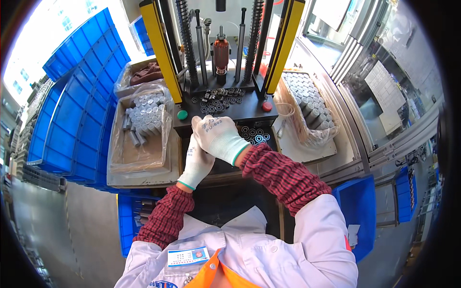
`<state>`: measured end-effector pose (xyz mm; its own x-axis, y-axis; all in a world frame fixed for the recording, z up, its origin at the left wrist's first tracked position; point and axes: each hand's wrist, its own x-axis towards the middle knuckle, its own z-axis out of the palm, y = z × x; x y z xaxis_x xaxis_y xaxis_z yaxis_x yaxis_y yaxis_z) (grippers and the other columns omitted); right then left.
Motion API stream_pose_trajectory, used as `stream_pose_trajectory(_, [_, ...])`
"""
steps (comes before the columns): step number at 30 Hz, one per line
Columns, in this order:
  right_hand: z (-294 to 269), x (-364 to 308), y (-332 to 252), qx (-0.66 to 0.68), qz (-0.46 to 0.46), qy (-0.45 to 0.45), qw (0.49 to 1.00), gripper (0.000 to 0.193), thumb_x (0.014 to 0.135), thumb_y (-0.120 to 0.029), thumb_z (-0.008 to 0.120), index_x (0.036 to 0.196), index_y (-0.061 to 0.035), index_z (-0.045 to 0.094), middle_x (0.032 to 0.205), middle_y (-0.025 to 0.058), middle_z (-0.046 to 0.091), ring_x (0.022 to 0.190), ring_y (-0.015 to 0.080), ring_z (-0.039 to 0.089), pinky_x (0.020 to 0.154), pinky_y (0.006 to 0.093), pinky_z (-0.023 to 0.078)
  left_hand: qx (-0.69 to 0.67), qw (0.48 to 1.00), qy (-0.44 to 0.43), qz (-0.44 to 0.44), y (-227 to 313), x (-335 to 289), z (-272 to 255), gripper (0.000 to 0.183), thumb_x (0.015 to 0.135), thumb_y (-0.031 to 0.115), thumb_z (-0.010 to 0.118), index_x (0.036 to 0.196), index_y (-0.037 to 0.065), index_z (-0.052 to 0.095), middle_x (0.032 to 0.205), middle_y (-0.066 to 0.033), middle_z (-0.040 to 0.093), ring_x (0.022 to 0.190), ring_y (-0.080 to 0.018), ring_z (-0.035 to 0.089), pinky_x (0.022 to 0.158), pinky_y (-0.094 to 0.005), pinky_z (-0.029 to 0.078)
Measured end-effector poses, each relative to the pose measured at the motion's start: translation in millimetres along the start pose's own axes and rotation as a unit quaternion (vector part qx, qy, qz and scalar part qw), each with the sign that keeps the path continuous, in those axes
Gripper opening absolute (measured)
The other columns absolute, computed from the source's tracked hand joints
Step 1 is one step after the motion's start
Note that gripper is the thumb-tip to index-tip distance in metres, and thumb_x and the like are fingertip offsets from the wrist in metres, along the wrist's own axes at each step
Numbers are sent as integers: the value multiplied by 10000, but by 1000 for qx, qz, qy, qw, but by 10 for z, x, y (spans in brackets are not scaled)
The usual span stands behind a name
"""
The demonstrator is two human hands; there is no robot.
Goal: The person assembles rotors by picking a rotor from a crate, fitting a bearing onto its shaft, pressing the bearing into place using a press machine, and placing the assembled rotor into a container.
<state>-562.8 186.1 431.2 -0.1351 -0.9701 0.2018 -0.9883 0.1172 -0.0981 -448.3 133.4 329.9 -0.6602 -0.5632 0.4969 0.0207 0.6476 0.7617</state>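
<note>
My left hand (198, 162) and my right hand (217, 138), both in white knit gloves, meet at the front edge of the black press base (192, 126). The right one lies over the left. Their fingers are closed together, and whatever they hold is hidden. Just beyond the fingertips lie several small ring-shaped bearings (221, 103) on the base. More bearings (257, 136) rest in a dark tray right of my right hand. Upright in the press stands a copper-wound motor armature (221, 54), untouched by either hand.
A green button (182, 114) and a red button (267, 106) flank the base; yellow guards (161, 50) rise beside it. Lined boxes of metal cylinders stand left (146, 115) and right (309, 103). Blue bins (79, 105) are stacked far left; another blue bin (357, 211) sits lower right.
</note>
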Motion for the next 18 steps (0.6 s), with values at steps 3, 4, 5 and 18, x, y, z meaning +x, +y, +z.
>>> stream_pose_trajectory(3, [27,-41,1,-22,8,6,1000,170,1004,-186,599,1113,-75,667,990,156,780,857,328,801,714,436,634,8,1000,7,-3,-100,-53,63,597,866,34,770,1403,-7,511,1256,-250,590,1203,-454,602,1029,-471,505])
stream_pose_trajectory(4, [-35,-61,-54,-20,30,-7,999,154,1009,-179,589,1091,-73,664,977,158,787,856,332,799,726,435,632,2,1000,3,-10,-133,-34,74,608,864,36,773,1410,-7,511,1265,-252,593,1209,-457,600,1032,-476,505])
stream_pose_trajectory(5, [20,-16,-1,-22,28,-4,999,154,1009,-179,589,1091,-73,664,977,158,787,856,332,799,726,435,632,-4,1000,0,-16,-174,-3,85,618,861,39,775,1417,-7,510,1273,-255,596,1215,-459,598,1035,-480,504])
stream_pose_trajectory(18, [-131,-69,199,195,-31,16,980,510,993,-475,684,1294,-64,650,1224,276,652,1123,455,693,971,532,566,41,998,9,39,-154,-118,19,421,875,32,763,1252,-7,582,1140,-200,612,1057,-402,624,910,-470,520])
